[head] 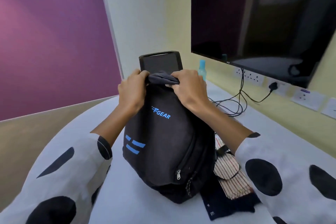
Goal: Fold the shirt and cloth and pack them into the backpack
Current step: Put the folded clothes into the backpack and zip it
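**Both hands bunching the top of the backpack**

Left hand [131, 89] and right hand [189, 88] are both clamped on the top of the backpack [163, 142], fingers curled into the dark fabric there, one hand at each side of the bunched-up bit. Pack is black with blue "F GEAR" lettering and blue stripes, standing upright about mid-table on the white table [127, 196], front zip pocket facing the near edge.

Striped cloth [231, 174] lies folded on the table just beside the pack's right side, touching it, and it sits on top of a dark navy shirt [229, 205] near the near-right edge. Can't really tell how neatly the shirt is folded, the sleeve covers part of it.

Behind the pack, toward the far edge, a black box-like speaker [161, 61] and a blue bottle [202, 71]. Wall-mounted monitor [263, 20] on the right, cables [236, 103] trailing onto the table.
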{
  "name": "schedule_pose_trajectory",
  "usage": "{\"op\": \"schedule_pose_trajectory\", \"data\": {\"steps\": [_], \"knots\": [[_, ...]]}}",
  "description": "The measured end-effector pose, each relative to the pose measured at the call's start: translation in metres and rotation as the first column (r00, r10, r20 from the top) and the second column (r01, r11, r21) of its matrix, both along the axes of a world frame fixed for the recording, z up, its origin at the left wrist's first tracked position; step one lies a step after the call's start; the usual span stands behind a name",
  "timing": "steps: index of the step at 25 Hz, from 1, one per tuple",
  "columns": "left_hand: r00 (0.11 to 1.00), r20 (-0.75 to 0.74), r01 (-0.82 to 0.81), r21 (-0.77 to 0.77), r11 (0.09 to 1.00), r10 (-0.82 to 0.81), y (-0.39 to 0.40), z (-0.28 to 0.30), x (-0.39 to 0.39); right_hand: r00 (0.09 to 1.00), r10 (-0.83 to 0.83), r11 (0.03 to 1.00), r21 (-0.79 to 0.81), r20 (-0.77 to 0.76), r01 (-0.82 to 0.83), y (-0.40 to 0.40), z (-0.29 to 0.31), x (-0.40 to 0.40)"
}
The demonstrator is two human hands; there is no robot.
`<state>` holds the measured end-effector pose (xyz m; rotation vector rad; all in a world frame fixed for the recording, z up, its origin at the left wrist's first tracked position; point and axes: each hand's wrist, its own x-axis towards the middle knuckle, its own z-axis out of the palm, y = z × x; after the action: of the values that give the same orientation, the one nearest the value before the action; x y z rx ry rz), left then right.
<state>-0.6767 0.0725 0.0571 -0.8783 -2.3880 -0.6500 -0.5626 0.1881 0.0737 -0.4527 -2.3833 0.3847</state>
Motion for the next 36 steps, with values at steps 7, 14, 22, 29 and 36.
{"op": "schedule_pose_trajectory", "data": {"steps": [7, 14, 22, 29, 36], "knots": [[0.984, 0.173, -0.056, 0.13, 0.99, 0.033, -0.092, -0.081, -0.014, 0.988, 0.117, 0.977, -0.188, 0.104, -0.096, -0.091, -0.058, -0.031], [0.939, 0.337, -0.092, 0.426, 0.9, -0.063, -0.137, -0.134, 0.045, 0.984, 0.143, 0.958, -0.263, 0.109, -0.11, -0.118, -0.078, -0.036], [0.902, 0.432, 0.008, 0.028, 1.0, -0.019, -0.094, -0.223, 0.141, 0.951, 0.299, 0.899, -0.359, 0.082, -0.252, -0.088, -0.084, -0.002], [0.891, 0.453, -0.102, 0.25, 0.963, -0.023, -0.069, -0.235, 0.142, 0.938, 0.335, 0.917, 0.26, -0.086, -0.303, -0.04, -0.127, 0.07], [0.711, 0.69, -0.29, 0.46, 0.839, -0.133, -0.09, -0.214, 0.124, 0.734, 0.572, 0.515, 0.535, 0.366, -0.669, -0.028, -0.244, 0.1]]}}
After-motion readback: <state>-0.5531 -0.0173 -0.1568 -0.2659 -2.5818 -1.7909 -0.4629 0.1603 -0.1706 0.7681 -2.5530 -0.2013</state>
